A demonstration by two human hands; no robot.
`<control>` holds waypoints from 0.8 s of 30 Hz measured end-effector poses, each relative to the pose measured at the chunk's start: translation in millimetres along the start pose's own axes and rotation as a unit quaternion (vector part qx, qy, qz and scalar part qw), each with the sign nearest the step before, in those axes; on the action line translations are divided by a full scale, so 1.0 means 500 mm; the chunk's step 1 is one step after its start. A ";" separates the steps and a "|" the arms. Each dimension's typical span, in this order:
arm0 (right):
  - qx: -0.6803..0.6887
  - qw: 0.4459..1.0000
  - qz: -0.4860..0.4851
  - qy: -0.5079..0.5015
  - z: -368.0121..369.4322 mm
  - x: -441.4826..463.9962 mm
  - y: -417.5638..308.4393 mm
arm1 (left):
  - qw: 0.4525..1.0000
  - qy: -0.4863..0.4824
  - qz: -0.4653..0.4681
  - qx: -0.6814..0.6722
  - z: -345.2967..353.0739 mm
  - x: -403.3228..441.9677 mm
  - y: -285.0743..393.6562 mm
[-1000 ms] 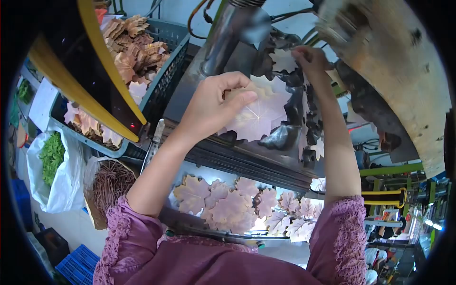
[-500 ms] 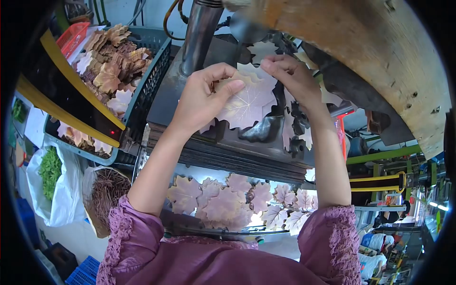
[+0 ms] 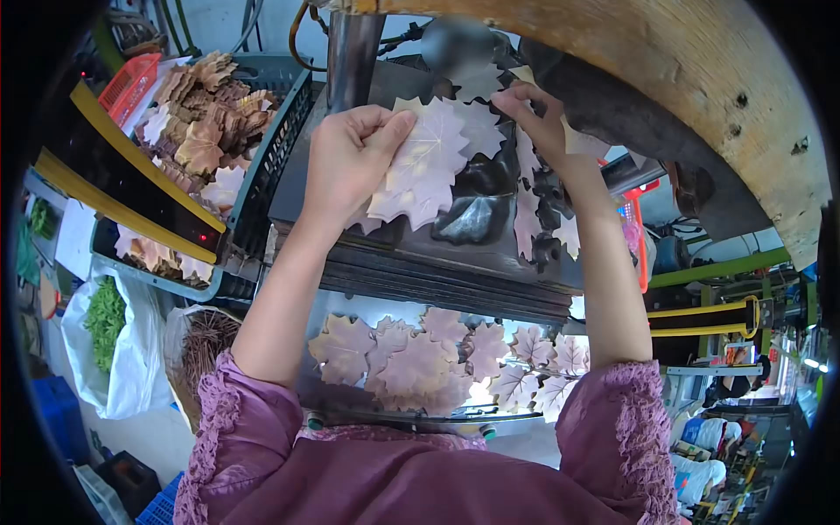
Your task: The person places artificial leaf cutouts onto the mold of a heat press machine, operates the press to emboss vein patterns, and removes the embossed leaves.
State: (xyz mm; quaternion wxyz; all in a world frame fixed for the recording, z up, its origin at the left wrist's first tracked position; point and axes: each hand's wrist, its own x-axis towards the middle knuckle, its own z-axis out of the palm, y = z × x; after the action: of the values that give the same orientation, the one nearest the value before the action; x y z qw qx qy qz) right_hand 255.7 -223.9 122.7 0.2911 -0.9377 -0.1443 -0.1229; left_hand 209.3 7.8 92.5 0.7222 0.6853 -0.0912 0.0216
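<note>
My left hand (image 3: pixel 350 157) pinches a pale purple artificial maple leaf (image 3: pixel 422 162) with raised veins, thumb on top at its upper left edge. The leaf is tilted above a dark metal mold plate (image 3: pixel 547 271). Behind it shows a second artificial leaf (image 3: pixel 479 127), with the closed fingertips of my right hand (image 3: pixel 541 118) at its upper right edge. Just below that leaf, a shiny dark leaf-shaped mold form (image 3: pixel 477 219) is exposed. The right fingers are partly hidden, and their exact hold is hard to see.
At left stands a green crate (image 3: pixel 280 131) of stacked leaves, beside a yellow-and-black guard bar (image 3: pixel 131 175). More leaves lie on a shelf (image 3: pixel 328 402) nearer my body. A wooden board (image 3: pixel 700 96) overhangs the upper right, and a metal post (image 3: pixel 350 66) rises behind the plate.
My left hand has shifted slightly left with its leaf, which now stands apart from the leaf behind and uncovers more of the mold form. My right hand moved slightly up.
</note>
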 end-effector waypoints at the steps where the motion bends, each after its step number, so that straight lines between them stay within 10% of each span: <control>1: 0.007 1.000 -0.002 -0.001 0.000 -0.007 -0.010 | 0.999 -0.003 0.008 0.033 0.000 -0.001 0.003; 14: 0.116 0.989 0.089 0.023 -0.052 -0.143 -0.103 | 1.000 0.027 -0.003 -0.004 -0.102 -0.068 -0.065; 18: 0.015 0.994 0.099 -0.039 -0.056 -0.129 -0.108 | 0.943 -0.021 0.057 0.326 -0.116 -0.053 -0.078; 24: -0.147 0.987 0.050 -0.030 -0.062 -0.130 -0.112 | 0.893 0.076 0.238 0.375 -0.072 -0.072 -0.051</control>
State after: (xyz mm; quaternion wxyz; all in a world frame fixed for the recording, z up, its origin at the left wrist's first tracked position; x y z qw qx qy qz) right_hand 171.9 -210.7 155.4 0.1514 -0.9796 -0.0862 -0.1001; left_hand 181.6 45.2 60.1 0.3897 0.8593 -0.1815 0.2772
